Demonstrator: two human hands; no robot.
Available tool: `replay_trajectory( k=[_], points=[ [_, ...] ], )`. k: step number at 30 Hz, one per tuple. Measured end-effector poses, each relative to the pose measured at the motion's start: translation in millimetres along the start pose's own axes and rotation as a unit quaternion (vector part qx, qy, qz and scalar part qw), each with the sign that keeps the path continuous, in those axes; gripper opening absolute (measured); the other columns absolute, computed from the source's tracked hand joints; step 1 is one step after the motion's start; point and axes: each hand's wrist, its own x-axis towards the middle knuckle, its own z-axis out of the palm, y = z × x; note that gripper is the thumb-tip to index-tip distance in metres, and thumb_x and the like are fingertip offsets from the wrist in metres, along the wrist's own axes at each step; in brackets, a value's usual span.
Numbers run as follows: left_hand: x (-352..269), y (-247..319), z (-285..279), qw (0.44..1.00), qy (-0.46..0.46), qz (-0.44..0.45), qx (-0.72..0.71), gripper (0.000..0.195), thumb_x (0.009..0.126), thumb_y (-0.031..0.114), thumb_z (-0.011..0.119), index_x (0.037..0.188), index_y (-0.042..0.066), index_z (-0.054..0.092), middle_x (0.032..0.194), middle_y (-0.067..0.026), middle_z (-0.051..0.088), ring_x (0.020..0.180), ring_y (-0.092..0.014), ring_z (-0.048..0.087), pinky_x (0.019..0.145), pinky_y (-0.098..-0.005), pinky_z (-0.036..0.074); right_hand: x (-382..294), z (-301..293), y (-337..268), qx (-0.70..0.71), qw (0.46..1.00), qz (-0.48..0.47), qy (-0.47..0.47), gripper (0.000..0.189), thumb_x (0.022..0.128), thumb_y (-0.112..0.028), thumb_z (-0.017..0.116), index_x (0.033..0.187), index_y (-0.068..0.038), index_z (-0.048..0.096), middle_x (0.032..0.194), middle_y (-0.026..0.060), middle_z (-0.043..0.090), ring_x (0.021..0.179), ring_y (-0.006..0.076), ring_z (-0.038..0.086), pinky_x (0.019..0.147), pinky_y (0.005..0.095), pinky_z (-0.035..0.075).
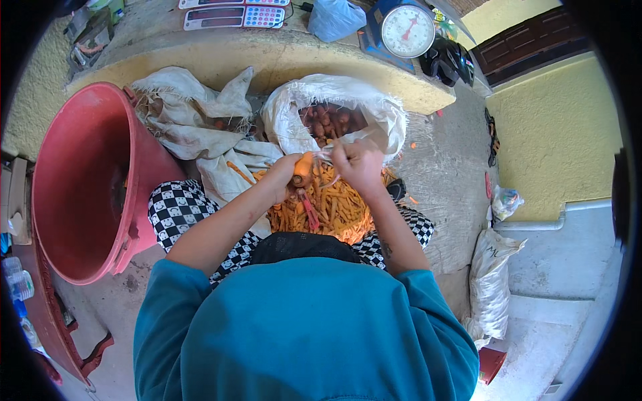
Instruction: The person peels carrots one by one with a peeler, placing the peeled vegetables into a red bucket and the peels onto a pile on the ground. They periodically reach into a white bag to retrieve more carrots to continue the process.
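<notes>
My left hand (285,174) grips a partly peeled carrot (303,169) with bright orange flesh showing. My right hand (357,163) is closed around a peeler (322,155), blurred by motion; its head is at the carrot's upper end and its handle is mostly hidden by my fingers. A heap of orange peelings (336,210) lies below both hands, between my knees. On the heap rests a red, narrow tool (309,210), its kind unclear. Just beyond my hands, a white woven sack (286,120) with its mouth rolled down holds unpeeled carrots (323,120).
A large red plastic tub (83,185) leans at my left. A crumpled woven sack (185,115) lies beside it. On the ledge (261,60) ahead are a dial scale (407,31), digital scale panels (233,16) and a black helmet (446,60). A full sack (491,285) stands at right.
</notes>
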Motion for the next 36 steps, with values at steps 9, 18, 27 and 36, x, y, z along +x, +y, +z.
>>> replay_trajectory(
  k=[9, 18, 27, 36],
  points=[
    [0.7, -2.6, -3.5, 1.000, -0.020, -0.001, -0.011, 0.032, 0.093, 0.034, 0.039, 0.090, 0.008, 0.057, 0.073, -0.0042, 0.060, 0.056, -0.014, 0.057, 0.042, -0.0257, 0.040, 6.6, -2.7, -30.3, 0.009, 0.984, -0.175, 0.034, 0.034, 0.072, -0.015, 0.066, 0.042, -0.010, 0.051, 0.042, 0.0030, 0.048, 0.043, 0.0198, 0.048, 0.045, 0.0339, 0.035],
    [-27.7, 6.0, 7.4, 0.998, -0.066, 0.020, 0.012, 0.037, 0.095, 0.036, 0.040, 0.102, 0.003, 0.054, 0.077, -0.0069, 0.060, 0.059, -0.015, 0.060, 0.041, -0.0253, 0.042, 4.0, 18.6, 37.9, -0.023, 1.000, -0.006, -0.020, 0.031, 0.078, -0.024, 0.061, 0.052, -0.007, 0.063, 0.049, 0.0069, 0.055, 0.046, 0.0243, 0.055, 0.048, 0.0373, 0.045],
    [-23.2, 14.6, 15.9, 0.996, -0.084, -0.013, -0.003, 0.038, 0.095, 0.038, 0.039, 0.099, 0.004, 0.055, 0.073, -0.0052, 0.057, 0.054, -0.014, 0.054, 0.042, -0.0247, 0.041, -29.4, 23.5, 110.8, -0.208, 0.953, 0.202, -0.086, 0.050, 0.083, -0.045, 0.050, 0.059, -0.005, 0.067, 0.057, 0.0145, 0.062, 0.054, 0.0336, 0.062, 0.055, 0.0401, 0.051],
    [-9.6, 9.0, 16.7, 1.000, -0.004, -0.010, 0.017, 0.031, 0.096, 0.027, 0.034, 0.100, 0.005, 0.056, 0.082, -0.0074, 0.061, 0.063, -0.014, 0.060, 0.048, -0.0290, 0.048, -4.4, -2.8, -7.3, 0.028, 0.995, -0.097, 0.023, 0.028, 0.074, -0.016, 0.065, 0.048, -0.008, 0.059, 0.045, 0.0079, 0.051, 0.042, 0.0238, 0.050, 0.047, 0.0377, 0.040]
  ],
)
